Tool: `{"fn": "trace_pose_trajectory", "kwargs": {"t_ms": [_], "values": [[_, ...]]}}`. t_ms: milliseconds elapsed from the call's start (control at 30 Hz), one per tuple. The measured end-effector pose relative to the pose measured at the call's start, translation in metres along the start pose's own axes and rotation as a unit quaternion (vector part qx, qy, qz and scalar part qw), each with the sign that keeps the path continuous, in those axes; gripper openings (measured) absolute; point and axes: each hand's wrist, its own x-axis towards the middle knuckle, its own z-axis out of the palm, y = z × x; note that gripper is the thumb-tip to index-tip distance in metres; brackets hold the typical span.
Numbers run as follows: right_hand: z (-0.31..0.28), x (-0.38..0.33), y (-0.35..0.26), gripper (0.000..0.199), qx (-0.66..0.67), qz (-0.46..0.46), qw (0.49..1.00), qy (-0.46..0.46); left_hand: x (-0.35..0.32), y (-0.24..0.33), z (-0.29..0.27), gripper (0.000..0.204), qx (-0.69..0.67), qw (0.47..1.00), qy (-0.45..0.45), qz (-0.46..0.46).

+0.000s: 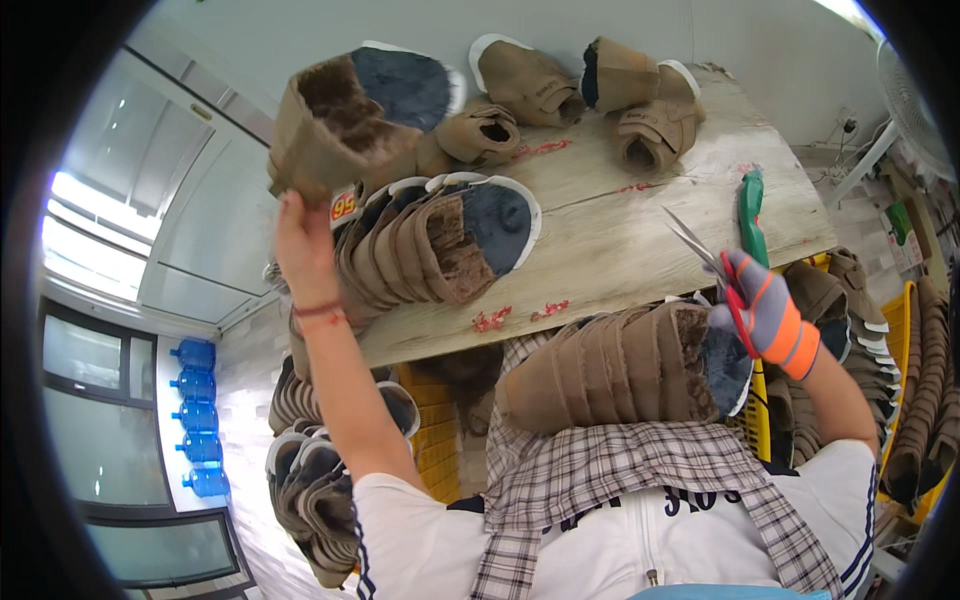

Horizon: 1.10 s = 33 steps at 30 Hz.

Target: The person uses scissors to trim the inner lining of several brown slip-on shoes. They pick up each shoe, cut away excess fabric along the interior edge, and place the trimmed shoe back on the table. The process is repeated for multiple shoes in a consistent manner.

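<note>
The tan shoe upper (345,125) looks like matt suede-ish cloth with shaggy brown fleece lining. Scissors (712,268) have shiny metal blades and red plastic-looking handles. Right hand (770,315) wears a knit fabric glove. The table (620,240) is pale, rough-grained wood.

wooden table (640,240), bright windows (85,215), blue water jugs (198,415).
</note>
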Motion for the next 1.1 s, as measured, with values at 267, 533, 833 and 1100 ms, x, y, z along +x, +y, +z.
{"fn": "trace_pose_trajectory", "kwargs": {"t_ms": [267, 533, 833, 1100], "values": [[0.013, 0.055, -0.100, 0.032, -0.355, -0.300, 0.880, 0.093, -0.193, -0.064, -0.033, 0.035, -0.257, 0.948, -0.028, -0.187], [0.051, 0.061, -0.111, 0.023, -0.477, -0.358, 0.802, 0.035, -0.253, -0.090, -0.018, 0.039, -0.285, 0.935, 0.009, -0.210], [0.084, 0.069, -0.113, 0.011, -0.492, -0.393, 0.776, 0.036, -0.260, -0.091, -0.020, 0.040, -0.294, 0.933, 0.013, -0.207], [0.077, 0.066, -0.119, 0.008, -0.522, -0.359, 0.773, -0.035, -0.258, -0.085, -0.003, 0.037, -0.253, 0.946, 0.001, -0.204]]}}
